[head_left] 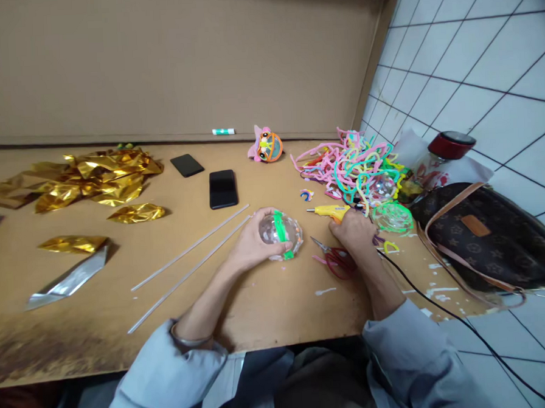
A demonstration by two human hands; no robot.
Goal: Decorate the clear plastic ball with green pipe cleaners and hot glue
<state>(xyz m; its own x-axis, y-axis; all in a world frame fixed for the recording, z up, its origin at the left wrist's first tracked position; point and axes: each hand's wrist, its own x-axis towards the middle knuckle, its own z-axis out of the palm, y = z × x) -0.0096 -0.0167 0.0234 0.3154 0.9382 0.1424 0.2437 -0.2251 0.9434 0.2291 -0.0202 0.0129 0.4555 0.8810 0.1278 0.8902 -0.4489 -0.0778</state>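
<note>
My left hand [251,244] is closed around a clear plastic ball [268,228] with a bright green band across it and small beadlike bits along its right edge. To the right, my right hand [355,231] grips a yellow glue gun [330,211], its metal nozzle pointing left. A black cord [423,290] trails from that hand toward the lower right. Just below the glue gun lie red-handled scissors [337,261], partly beside my right wrist. Two thin clear glue sticks [189,272] lie to the left of my left hand.
Pink, teal and yellow fuzzy stems [343,164] are heaped at the back right, near a green-strand ball [394,217], a red-lidded jar [450,146] and a brown handbag [493,235]. Gold foil [102,176], two phones [223,189], a glue tube [223,131] and a decorated ball [269,146] lie farther back.
</note>
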